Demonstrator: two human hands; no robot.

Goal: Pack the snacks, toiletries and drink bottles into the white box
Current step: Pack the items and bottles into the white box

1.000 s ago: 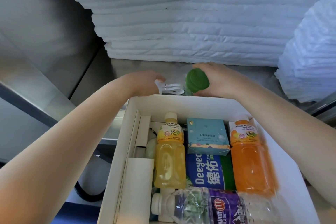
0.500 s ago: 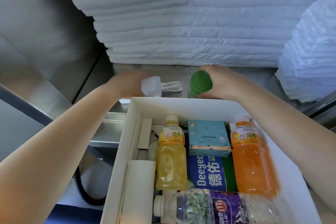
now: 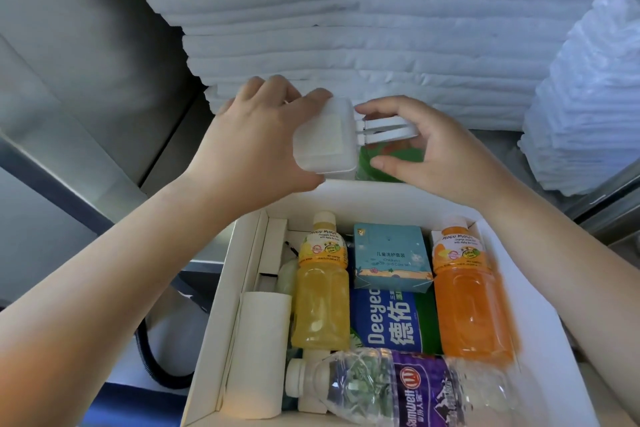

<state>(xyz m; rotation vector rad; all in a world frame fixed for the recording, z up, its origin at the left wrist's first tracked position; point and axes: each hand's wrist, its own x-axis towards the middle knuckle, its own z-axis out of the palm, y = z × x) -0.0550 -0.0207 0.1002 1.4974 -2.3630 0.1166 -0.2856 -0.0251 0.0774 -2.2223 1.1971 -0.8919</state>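
The white box lies open below my hands. Inside it lie a yellow drink bottle, an orange drink bottle, a teal toiletry carton, a blue Deeyeo pack, a clear water bottle and a white paper roll. Above the box's far rim my left hand grips a white plastic case with white strap loops. My right hand curls round a green-capped bottle, largely hidden behind the case, with its fingertips touching the straps.
A tall stack of folded white linen stands just beyond the box, with a second white pile at the right. Grey metal surfaces run along the left. A black hose loops below the box's left side.
My left hand has lifted the white case up and to the right, in front of the green-capped bottle. My right hand's fingers have come onto the straps. The box's contents have not moved.
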